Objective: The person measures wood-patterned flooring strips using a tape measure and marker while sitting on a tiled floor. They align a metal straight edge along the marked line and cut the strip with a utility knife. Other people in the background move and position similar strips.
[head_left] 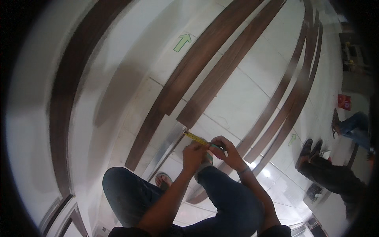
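Note:
My left hand (192,157) pinches a yellow tape measure blade (195,138) near the tape's housing, while my right hand (228,153) grips the tape measure's case (217,145). The blade's far end reaches a light metallic strip (166,148) just below the near end of a dark brown wood-look plank (197,102). Another long plank (140,142) lies to the left of the strip. My bent knees and a sandalled foot (162,181) are below my hands.
More long brown planks (276,122) lie across the white tiled floor (237,98) on the right. A brown strip (57,122) runs along the left wall. Two other people's legs (323,173) (351,126) and a red packet (344,102) are at the right. Green arrow stickers (182,42) mark the tiles.

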Demonstrator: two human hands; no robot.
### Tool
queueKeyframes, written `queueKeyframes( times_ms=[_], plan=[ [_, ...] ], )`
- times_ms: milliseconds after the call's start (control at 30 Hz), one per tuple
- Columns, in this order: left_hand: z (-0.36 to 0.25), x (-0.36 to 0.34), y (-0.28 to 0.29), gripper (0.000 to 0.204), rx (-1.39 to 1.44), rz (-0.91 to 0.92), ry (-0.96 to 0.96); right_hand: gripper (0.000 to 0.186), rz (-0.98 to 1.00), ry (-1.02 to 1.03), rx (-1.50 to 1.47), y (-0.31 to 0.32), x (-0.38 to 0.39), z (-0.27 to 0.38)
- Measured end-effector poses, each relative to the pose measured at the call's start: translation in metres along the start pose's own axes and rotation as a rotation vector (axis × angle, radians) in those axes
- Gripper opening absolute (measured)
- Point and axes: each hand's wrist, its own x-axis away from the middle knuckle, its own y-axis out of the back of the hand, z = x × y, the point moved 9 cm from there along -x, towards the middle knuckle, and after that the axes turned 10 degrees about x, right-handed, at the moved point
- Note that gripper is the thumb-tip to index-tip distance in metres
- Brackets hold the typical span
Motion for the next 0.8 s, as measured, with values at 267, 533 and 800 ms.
queueKeyframes(
  times_ms=[267,533,800],
  plan=[
    [0.023,-0.052,-0.013,0.030,0.000,0.153,0.007,0.027,-0.359,0.163,0.145,-0.006,-0.029,-0.036],
    [0.014,-0.081,0.081,0.030,-0.128,-0.350,-0.241,0.032,-0.409,-0.003,0.220,-0.019,-0.040,-0.073],
    [0.017,-0.112,0.081,0.059,-0.245,-0.235,-0.417,0.046,-0.311,0.046,0.072,-0.038,-0.045,-0.082]
  ],
)
